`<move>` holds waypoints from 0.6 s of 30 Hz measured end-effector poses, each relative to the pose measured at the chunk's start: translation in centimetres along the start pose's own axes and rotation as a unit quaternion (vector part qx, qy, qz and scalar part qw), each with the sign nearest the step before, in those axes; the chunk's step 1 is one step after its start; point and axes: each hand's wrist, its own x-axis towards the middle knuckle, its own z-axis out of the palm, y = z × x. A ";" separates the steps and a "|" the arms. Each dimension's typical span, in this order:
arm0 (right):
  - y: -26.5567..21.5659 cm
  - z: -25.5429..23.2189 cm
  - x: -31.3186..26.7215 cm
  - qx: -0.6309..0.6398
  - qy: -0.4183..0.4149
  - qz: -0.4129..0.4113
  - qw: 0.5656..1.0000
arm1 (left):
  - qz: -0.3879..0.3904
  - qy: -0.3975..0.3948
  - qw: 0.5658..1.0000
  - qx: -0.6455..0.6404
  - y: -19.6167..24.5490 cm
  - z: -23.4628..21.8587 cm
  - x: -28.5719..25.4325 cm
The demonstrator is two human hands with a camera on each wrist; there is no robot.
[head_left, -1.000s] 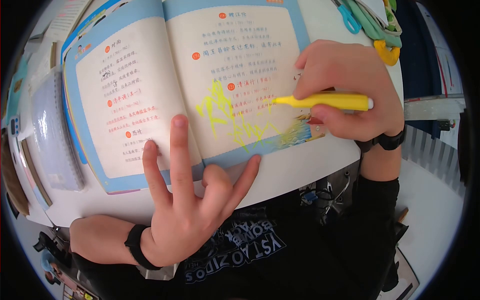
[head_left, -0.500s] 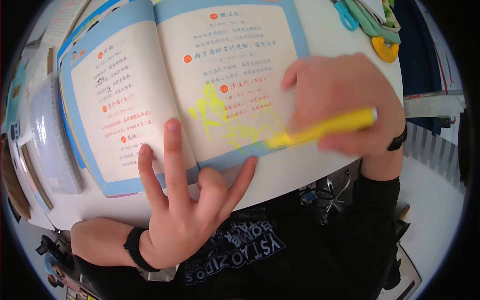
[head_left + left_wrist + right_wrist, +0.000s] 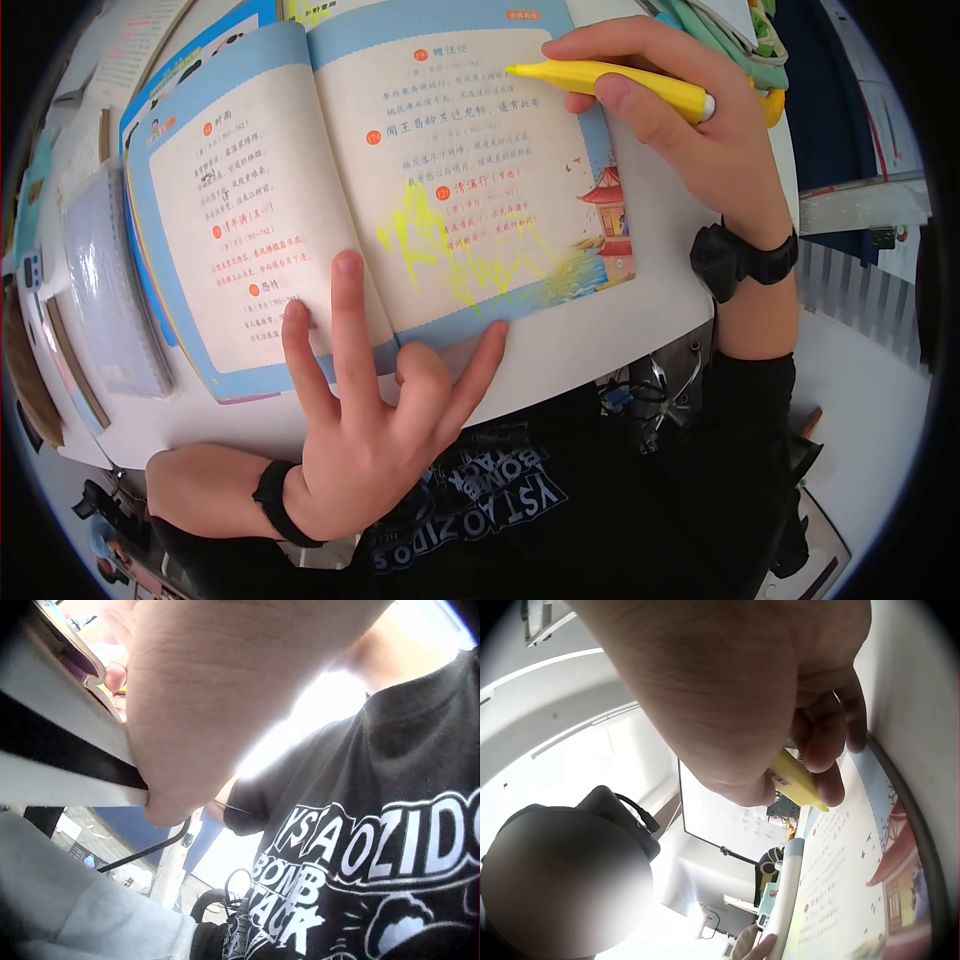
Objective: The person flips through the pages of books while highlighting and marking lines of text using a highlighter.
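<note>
An open book [image 3: 360,70] of printed Chinese verses lies on the white table, its right page scribbled with yellow marks [image 3: 480,270]. My right hand [image 3: 690,110] holds a yellow highlighter [image 3: 570,75] between thumb and fingers, its tip over the upper lines of the right page. In the right wrist view, the highlighter [image 3: 795,780] shows under the curled fingers. My left hand [image 3: 370,440] rests at the book's lower edge with fingers spread, two fingertips on the left page and another beside the bottom border. The left wrist view shows mostly the heel of that hand [image 3: 210,697].
Left of the book lie a plastic-covered notebook [image 3: 120,290] and other books. Another blue-covered book [image 3: 240,15] sits under the open one. A green pouch [image 3: 740,60] is at the upper right. The table's front edge runs close to my body.
My right hand first swept the highlighter down to the right page's bottom border, then up to its top lines. My left hand has stayed in place, while the book has shifted slightly in view.
</note>
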 end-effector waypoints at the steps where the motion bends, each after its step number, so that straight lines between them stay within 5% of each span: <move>1: -0.1 -0.1 0.0 -0.002 0.000 -0.001 1.000 | -0.001 -0.009 1.000 -0.007 0.0 -0.1 0.1; 7: -0.4 -0.2 0.0 0.029 -0.002 0.041 0.999 | 0.002 -0.006 1.000 -0.006 0.0 0.0 0.0; 9: -0.9 -1.0 -0.1 0.038 -0.095 0.046 0.994 | 0.003 -0.005 1.000 -0.005 0.0 0.0 0.0; 15: -0.8 -0.4 -0.1 0.007 0.000 0.017 1.000 | 0.006 -0.012 1.000 0.001 0.0 -0.1 0.1; 18: -1.1 -0.9 -0.3 0.026 -0.061 0.038 0.997 | 0.003 -0.008 1.000 -0.002 0.0 0.0 0.0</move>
